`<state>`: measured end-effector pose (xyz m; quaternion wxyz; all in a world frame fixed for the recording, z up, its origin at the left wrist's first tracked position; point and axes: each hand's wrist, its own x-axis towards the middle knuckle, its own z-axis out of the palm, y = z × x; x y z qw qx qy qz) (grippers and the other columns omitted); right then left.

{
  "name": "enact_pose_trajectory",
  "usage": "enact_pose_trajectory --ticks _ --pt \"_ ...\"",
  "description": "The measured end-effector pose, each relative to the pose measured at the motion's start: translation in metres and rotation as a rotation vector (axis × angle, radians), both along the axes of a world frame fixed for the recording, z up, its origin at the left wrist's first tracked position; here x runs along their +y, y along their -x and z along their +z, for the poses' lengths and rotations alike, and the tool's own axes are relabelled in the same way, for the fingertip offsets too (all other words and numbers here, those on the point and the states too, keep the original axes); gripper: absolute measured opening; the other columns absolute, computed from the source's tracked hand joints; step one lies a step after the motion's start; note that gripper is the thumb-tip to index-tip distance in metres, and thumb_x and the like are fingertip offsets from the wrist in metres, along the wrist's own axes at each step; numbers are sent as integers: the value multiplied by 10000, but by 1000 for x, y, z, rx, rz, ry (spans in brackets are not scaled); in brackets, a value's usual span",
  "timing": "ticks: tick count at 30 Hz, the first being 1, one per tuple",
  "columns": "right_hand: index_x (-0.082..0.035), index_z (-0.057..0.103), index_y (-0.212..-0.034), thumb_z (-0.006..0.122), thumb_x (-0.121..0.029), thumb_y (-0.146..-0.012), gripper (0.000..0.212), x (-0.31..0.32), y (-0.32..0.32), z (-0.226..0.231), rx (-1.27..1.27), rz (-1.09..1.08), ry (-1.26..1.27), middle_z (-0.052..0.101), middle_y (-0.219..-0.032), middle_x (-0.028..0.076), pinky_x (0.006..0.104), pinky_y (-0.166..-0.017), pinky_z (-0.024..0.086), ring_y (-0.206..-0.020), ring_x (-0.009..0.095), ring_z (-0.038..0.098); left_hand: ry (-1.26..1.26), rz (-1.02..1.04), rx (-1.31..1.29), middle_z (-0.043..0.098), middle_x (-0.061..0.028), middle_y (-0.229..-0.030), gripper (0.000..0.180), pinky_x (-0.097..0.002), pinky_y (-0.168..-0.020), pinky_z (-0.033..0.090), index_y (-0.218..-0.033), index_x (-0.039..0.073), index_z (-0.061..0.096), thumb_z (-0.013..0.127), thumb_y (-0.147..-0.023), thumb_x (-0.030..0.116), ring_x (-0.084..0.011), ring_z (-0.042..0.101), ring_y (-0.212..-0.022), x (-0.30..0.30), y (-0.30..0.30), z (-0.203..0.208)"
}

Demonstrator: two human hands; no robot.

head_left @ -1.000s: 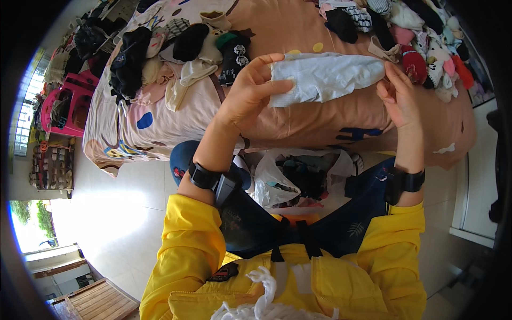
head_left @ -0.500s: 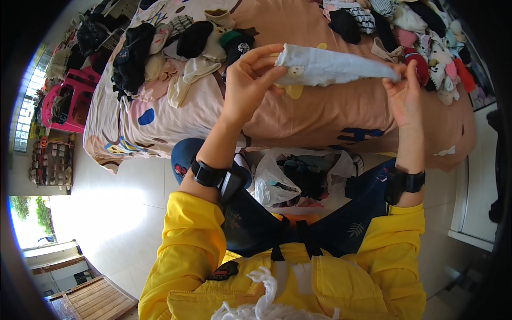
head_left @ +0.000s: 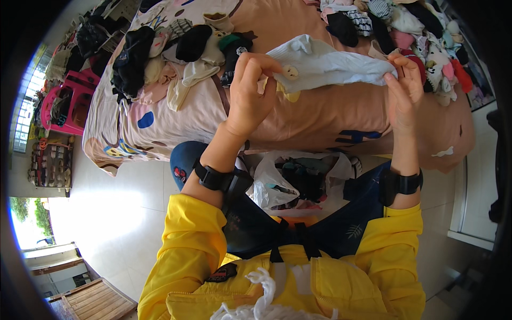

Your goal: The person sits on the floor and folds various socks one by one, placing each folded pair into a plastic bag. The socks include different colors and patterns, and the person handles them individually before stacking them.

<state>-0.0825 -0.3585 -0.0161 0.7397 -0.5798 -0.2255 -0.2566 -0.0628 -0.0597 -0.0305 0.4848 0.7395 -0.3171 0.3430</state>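
- In the head view, a pale blue-white sock (head_left: 330, 65) is stretched sideways between the person's two hands, raised above the bed's near side.
- The left hand (head_left: 248, 98) has thumb and forefinger together on the sock's left end, just beside a small cream patch on the fabric.
- The right hand (head_left: 404, 96) pinches the sock's narrower right end, its thumb and fingers closed on the cloth.
- Behind the sock lies a peach bed cover (head_left: 314, 114) with blue, yellow and brown shapes, its edge hanging toward the floor.
- Beyond the left hand, a loose heap of socks (head_left: 194, 41) in black, white, cream and pink lies on the cover.
- Beyond the right hand lies a larger heap of mixed garments (head_left: 404, 38), with black, red, pink and striped pieces among them.
- Below the bed's edge, between the person's legs, a white translucent plastic bag (head_left: 269, 186) stands open with dark and coloured cloth inside.
- Each wrist bears a black strap with a device; the left device (head_left: 234, 184) is the bulkier-looking one.
- Yellow sleeves (head_left: 186, 234) are pushed up the forearms.
- At far left, a pink plastic stool (head_left: 80, 96) stands near the bed.
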Motion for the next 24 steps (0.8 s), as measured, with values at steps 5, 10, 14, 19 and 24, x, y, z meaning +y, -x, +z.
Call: enact_pose_trajectory --ticks 5,10,14,19,24 --pt "14 563 -1116 622 105 -837 300 -1 -1 1 48 -42 -31 522 -1268 108 300 -1004 399 -1173 174 515 21 43 -33 548 -91 -962 337 -280 -739 538 -924 18 534 556 -678 -212 -197 595 -870 3 -4 -4" --pt "12 606 -1037 619 111 -846 216 -6 -4 -3 37 -54 3 520 -1273 110 309 -988 421 -1161 191 530 112 93 -52 567 -88 -919 335 -259 -668 523 -884 23 500 586 -656 -207 -202 577 -793 4 -7 -7" --pt "7 656 -891 607 112 -850 123 -9 -6 -5 9 -99 62 534 -1259 113 315 -971 440 -1154 215 543 166 68 -69 566 -86 -958 379 -249 -684 515 -908 40 468 596 -659 -216 -185 566 -836 3 -8 -10" --pt "20 682 -801 561 136 -833 171 -6 -2 -3 -42 -69 140 571 -1245 132 318 -975 432 -1166 225 543 234 21 -114 546 -90 -988 444 -229 -710 501 -961 51 430 599 -666 -234 -176 570 -877 4 -9 -11" --pt "24 707 -914 498 154 -812 267 1 4 1 -41 -166 267 589 -1249 123 293 -976 418 -1168 200 541 186 42 -173 451 -80 -954 503 -245 -763 475 -984 55 380 614 -658 -250 -199 578 -918 6 -6 -8"
